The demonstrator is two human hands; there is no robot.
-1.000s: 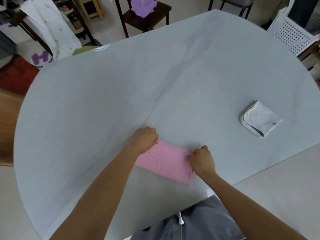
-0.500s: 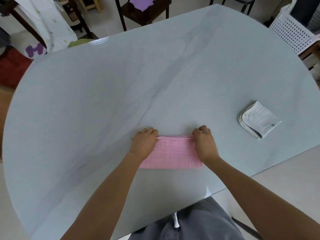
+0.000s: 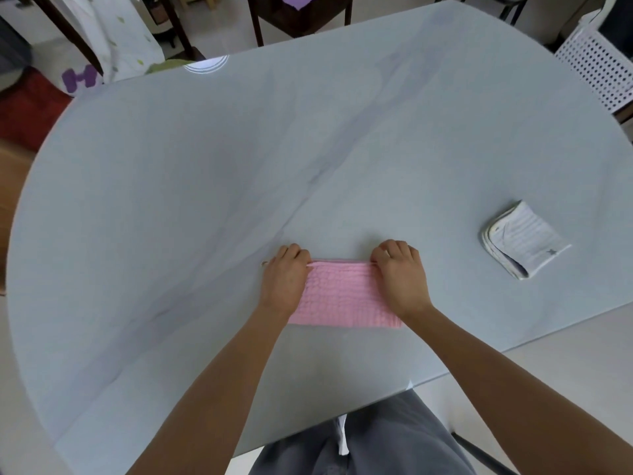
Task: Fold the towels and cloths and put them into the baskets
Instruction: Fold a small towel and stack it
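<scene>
Folding is under way: the left hand [image 3: 284, 279] and right hand [image 3: 400, 275] each pinch a far corner of the pink cloth [image 3: 342, 296], flat on the tabletop [image 3: 239, 200] (near its front edge). Next probably comes another fold, edges kept aligned.

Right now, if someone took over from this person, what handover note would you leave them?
Left hand grips the left end of the pink cloth; right hand grips its right end, fingers curled at the far edge.
The pink cloth lies folded into a band, flat on the table near the front edge.
A white folded cloth sits to the right, done.
The white perforated basket stands off the table's far right.
Left: finish folding the pink cloth, then put both cloths in a basket.
</scene>
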